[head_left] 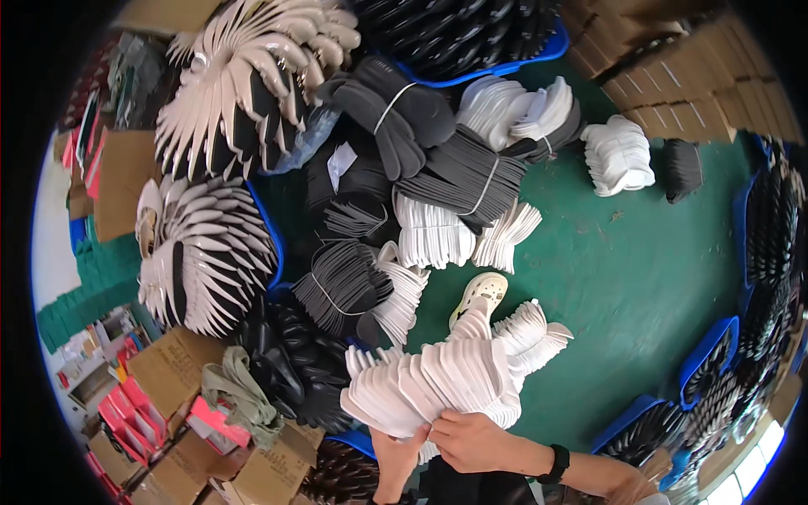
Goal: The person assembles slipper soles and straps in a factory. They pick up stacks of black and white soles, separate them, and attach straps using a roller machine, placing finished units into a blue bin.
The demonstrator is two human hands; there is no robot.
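Note:
A thick stack of white insoles [429, 379] lies fanned in front of me, close to my body. My left hand [397, 457] grips its near edge, the thumb on top and the other fingers hidden below. Beside it, my right hand [468, 439] has its fingers curled in a pinch on the insoles' edge, close to the left thumb; a black band [555, 463] circles that wrist. More white insoles [528, 337] stand just beyond the stack on the right. A cream clog [481, 295] shows past the far side of the stack.
Tied bundles of dark grey insoles [467, 172] and white insoles [433, 231] cover the green floor [623, 269] ahead. Beige shoes [206, 252] fill blue-rimmed containers at left. Black shoes [770, 227] line the right. Cardboard boxes [673, 84] stand far right, others [172, 366] near left.

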